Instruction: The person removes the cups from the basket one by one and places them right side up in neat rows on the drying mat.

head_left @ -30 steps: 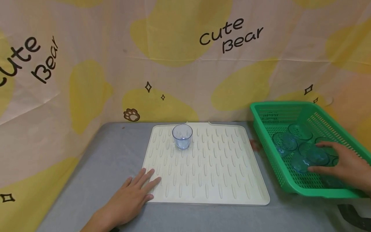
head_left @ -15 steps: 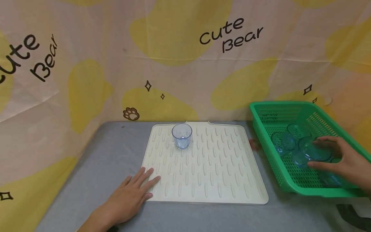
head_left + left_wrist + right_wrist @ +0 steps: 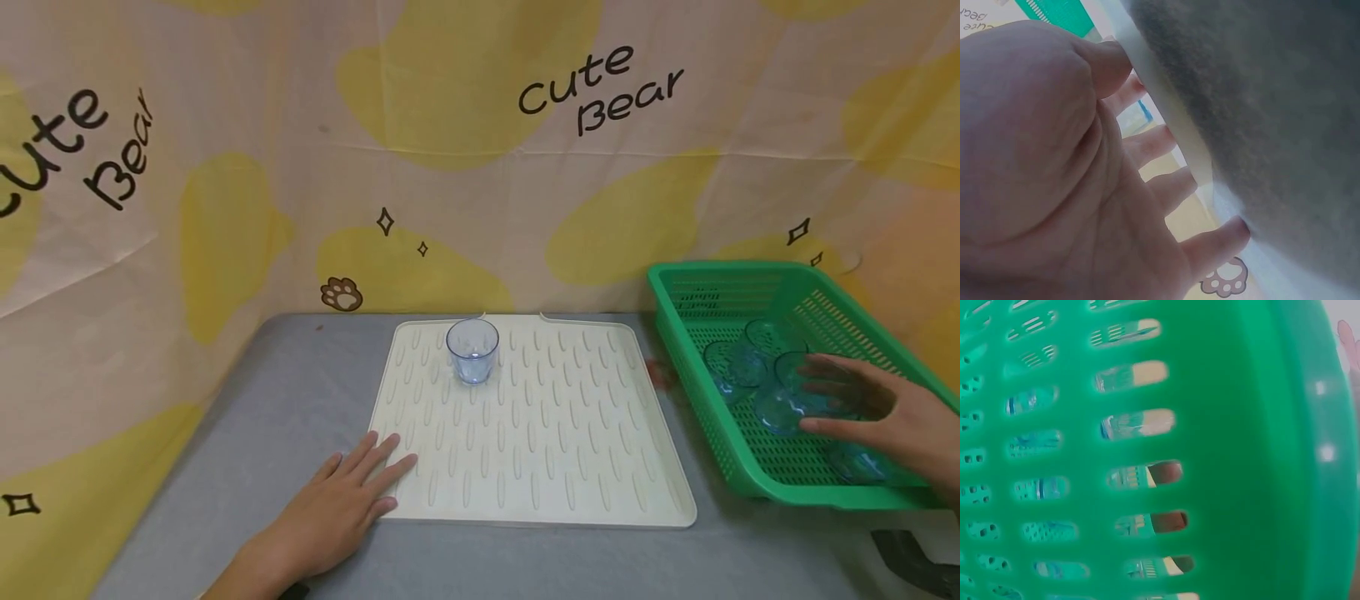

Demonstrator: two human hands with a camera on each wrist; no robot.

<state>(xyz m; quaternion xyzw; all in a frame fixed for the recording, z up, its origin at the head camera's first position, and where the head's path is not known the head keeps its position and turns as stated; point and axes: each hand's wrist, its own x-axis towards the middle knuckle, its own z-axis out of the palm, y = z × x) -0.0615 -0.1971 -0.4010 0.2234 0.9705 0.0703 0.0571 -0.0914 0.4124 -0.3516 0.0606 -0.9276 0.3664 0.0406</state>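
My left hand [image 3: 333, 521] lies flat with spread fingers on the near left corner of a white ridged drying mat [image 3: 555, 433]. In the left wrist view, the fingertips of that hand [image 3: 1141, 156] meet the mat's edge. A clear bluish glass [image 3: 472, 354] stands upright towards the back of the mat. On the right, my right hand [image 3: 892, 412] reaches into a green plastic basket [image 3: 738, 450] and holds a glass [image 3: 832, 398] between thumb and fingers; some fingers show dimly through it. The right wrist view has only the slotted basket wall [image 3: 1229, 456], with the hand hidden.
More glasses lie in the basket, among them one glass [image 3: 772, 340] at the back and another glass [image 3: 858, 462] near the front. A grey cloth [image 3: 300, 392] covers the table. Behind hangs a yellow-patterned curtain [image 3: 465, 92]. A black object [image 3: 907, 562] sits below the basket.
Inside the basket, the fingers of my right hand have shifted slightly and closed further around a glass, which has moved a little. My left hand and the glass on the mat stay put.
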